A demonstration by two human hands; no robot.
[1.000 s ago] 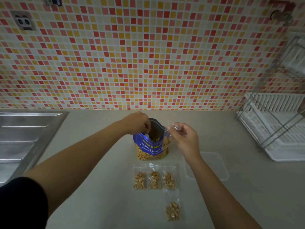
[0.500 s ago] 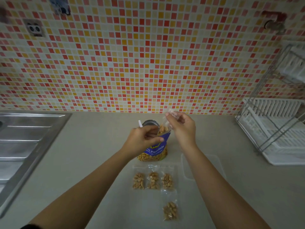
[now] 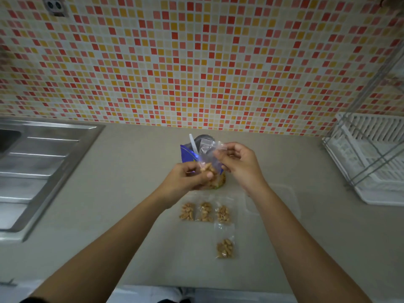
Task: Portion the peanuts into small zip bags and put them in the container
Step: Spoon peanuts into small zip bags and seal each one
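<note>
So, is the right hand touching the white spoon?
Apart. The head view shows the white spoon standing in the blue peanut bag, with a clear gap to the right hand, which pinches the small zip bag.

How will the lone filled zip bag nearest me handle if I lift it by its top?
Likely floppy: the zip bag is thin clear film lying flat. Probably hangs bottom-heavy, as its peanuts bunch at one end. Film may be slippery.
</note>
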